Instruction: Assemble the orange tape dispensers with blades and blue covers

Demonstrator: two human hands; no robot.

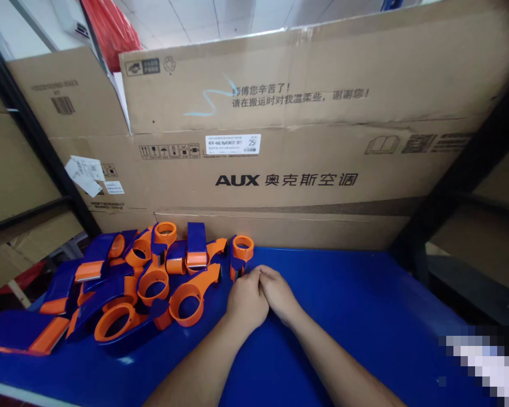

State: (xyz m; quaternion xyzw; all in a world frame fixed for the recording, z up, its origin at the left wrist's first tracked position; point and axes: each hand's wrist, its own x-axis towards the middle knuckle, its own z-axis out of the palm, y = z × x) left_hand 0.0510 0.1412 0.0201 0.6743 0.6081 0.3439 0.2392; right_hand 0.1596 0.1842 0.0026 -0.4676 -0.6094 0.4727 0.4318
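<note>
My left hand [248, 298] and my right hand [280, 295] are together over the blue tabletop, fingers curled and touching each other. Both are closed, and whatever may be inside them is hidden. Just beyond my left hand is a single blue-and-orange tape dispenser [238, 260], its orange ring uppermost. Its lower end comes close to my left knuckles; I cannot tell whether they touch. To the left lies a pile of several more tape dispensers [152, 285], with orange rings and dark blue bodies turned various ways.
A large cardboard sheet [288, 152] with printed lettering stands along the table's back edge. Dark metal posts [411, 249] rise at both sides. The blue tabletop [343, 316] extends to my right. A red plastic bag [114, 34] hangs behind the cardboard at upper left.
</note>
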